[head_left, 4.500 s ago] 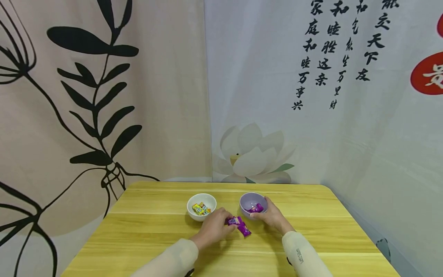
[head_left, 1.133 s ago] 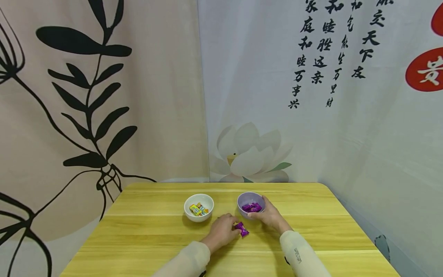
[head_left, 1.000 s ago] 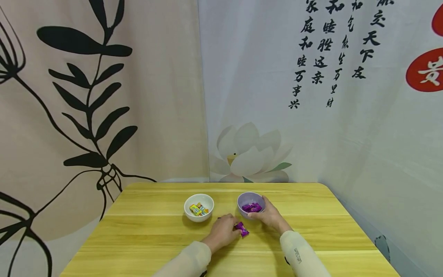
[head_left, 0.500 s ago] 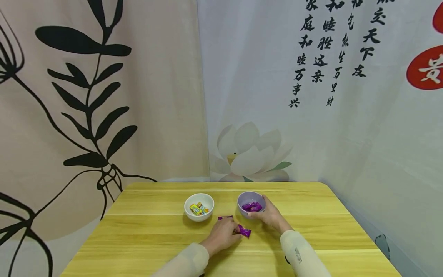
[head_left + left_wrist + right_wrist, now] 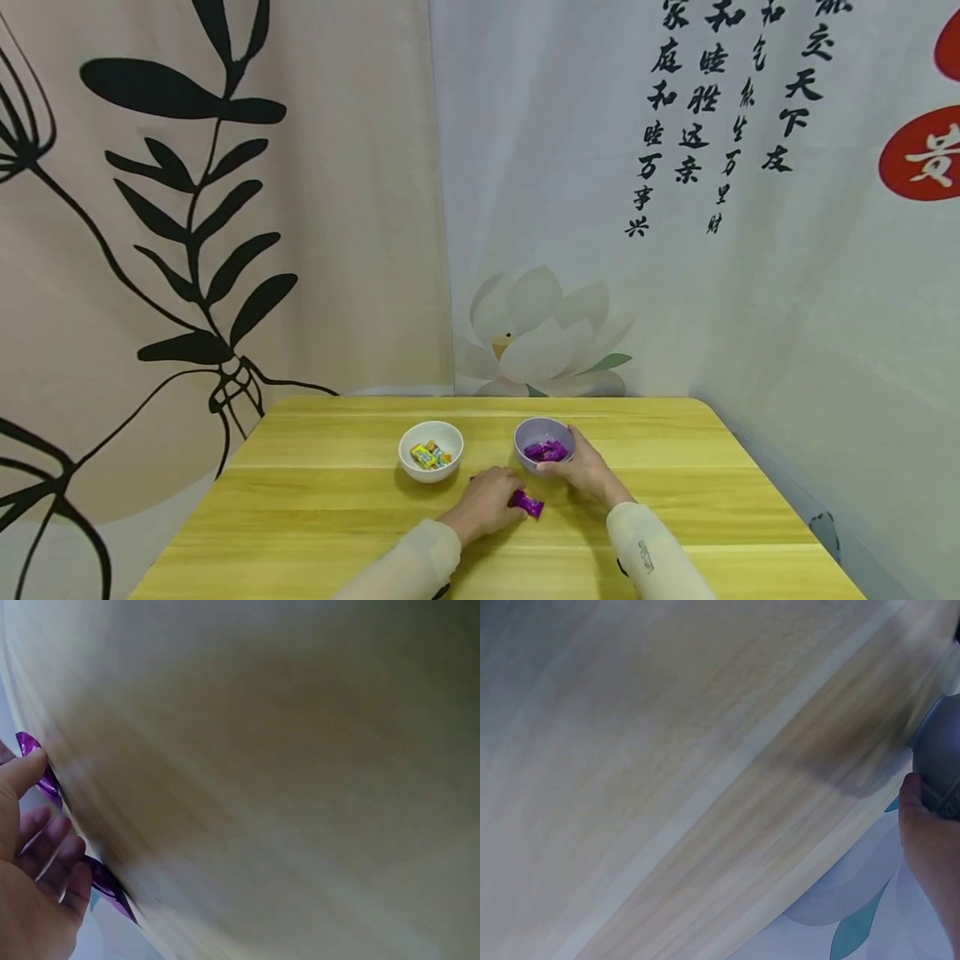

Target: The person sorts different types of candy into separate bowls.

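Note:
My left hand point(image 5: 489, 500) is low over the table, its thumb and forefinger pinching a purple-wrapped candy point(image 5: 528, 503). In the left wrist view the thumb lies against that candy point(image 5: 46, 780), and a second purple-wrapped candy point(image 5: 110, 889) lies by the other fingers. The hand mostly hides this second one in the head view. My right hand point(image 5: 591, 472) grips the side of a small purple bowl point(image 5: 528, 431), thumb at the front and fingers behind. Purple candies point(image 5: 547, 451) lie inside it. The right wrist view shows the thumb on the bowl point(image 5: 939, 750).
A white bowl point(image 5: 408, 467) with several yellow-wrapped candies point(image 5: 430, 455) stands to the left of the purple bowl. Both stand on a wooden table point(image 5: 322, 500) towards its far edge. A printed cloth point(image 5: 360, 208) hangs behind.
Over the span, the purple bowl gained candy and the left hand shifted slightly right. In the last second, the candy at its fingertips turned a little. The right hand stayed on the bowl.

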Motion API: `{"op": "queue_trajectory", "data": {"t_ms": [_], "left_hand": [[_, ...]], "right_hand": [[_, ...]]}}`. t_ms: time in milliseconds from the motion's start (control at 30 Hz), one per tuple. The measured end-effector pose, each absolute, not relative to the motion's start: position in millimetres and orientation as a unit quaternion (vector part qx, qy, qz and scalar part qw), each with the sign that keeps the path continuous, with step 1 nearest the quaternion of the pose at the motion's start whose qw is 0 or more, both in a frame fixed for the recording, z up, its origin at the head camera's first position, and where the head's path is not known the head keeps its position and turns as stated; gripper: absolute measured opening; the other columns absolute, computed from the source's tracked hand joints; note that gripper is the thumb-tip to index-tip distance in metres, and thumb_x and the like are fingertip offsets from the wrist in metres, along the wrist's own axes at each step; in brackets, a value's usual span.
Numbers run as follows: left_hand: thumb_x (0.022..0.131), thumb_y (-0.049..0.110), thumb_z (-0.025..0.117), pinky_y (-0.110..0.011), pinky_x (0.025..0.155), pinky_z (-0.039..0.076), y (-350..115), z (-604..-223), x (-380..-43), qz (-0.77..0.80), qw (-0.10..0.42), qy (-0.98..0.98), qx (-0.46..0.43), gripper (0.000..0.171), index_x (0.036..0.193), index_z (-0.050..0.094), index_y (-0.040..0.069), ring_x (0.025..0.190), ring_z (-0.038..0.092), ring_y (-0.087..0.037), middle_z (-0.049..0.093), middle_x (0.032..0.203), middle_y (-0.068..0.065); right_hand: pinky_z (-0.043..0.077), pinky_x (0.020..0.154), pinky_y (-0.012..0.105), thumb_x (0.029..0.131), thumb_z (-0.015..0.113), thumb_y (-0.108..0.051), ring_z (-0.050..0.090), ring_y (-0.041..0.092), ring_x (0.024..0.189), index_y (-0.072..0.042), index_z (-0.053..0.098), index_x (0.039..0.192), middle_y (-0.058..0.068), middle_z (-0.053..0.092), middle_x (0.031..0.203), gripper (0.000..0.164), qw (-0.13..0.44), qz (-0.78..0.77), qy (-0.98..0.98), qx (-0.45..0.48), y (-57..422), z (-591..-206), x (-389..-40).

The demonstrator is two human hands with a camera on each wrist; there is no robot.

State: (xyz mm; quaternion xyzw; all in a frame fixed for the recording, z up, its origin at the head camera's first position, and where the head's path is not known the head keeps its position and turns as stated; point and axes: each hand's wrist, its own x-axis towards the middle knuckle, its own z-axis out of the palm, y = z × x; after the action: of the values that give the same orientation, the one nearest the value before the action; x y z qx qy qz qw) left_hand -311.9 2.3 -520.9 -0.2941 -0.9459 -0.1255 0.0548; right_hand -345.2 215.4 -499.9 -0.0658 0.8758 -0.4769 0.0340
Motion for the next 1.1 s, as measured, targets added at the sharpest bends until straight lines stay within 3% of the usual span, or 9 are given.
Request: {"op": "queue_trajectory", "data": {"t_ms": [300, 733, 1100], "left_hand": [[0.085, 0.035, 0.078, -0.029, 0.090, 0.047, 0.6, -522.1, -311.1, -0.109, 0.064, -0.938, -0.323, 0.023, 0.100, 0.076, 0.016, 0.091, 0.058, -0.009, 0.064, 0.099, 0.006], [0.077, 0.035, 0.078, -0.025, 0.069, 0.045, -8.2, -518.3, -304.3, -0.129, 0.065, -0.945, -0.295, 0.018, 0.083, 0.074, 0.019, 0.072, 0.050, -0.006, 0.056, 0.075, 0.014], [0.076, 0.034, 0.079, -0.024, 0.066, 0.043, -24.5, -509.7, -303.8, -0.194, 0.081, -0.941, -0.267, 0.021, 0.084, 0.073, 0.016, 0.071, 0.048, -0.006, 0.055, 0.078, 0.010]], "right_hand": [[0.023, 0.110, 0.065, 0.079, 0.084, -0.039, 0.028, 0.051, 0.139, 0.005, 0.016, 0.155, 0.032, 0.030, 0.153, 0.111, 0.032, -0.473, 0.878, -0.068, 214.7, -499.9, -344.3], [0.023, 0.112, 0.062, 0.077, 0.085, -0.040, 0.027, 0.051, 0.140, 0.007, 0.017, 0.154, 0.033, 0.028, 0.153, 0.113, 0.035, -0.462, 0.884, -0.054, 214.0, -500.0, -346.6], [0.021, 0.112, 0.063, 0.078, 0.085, -0.040, 0.024, 0.050, 0.141, 0.004, 0.016, 0.155, 0.031, 0.026, 0.155, 0.112, 0.041, -0.470, 0.880, -0.048, 214.0, -499.1, -347.0]]}}
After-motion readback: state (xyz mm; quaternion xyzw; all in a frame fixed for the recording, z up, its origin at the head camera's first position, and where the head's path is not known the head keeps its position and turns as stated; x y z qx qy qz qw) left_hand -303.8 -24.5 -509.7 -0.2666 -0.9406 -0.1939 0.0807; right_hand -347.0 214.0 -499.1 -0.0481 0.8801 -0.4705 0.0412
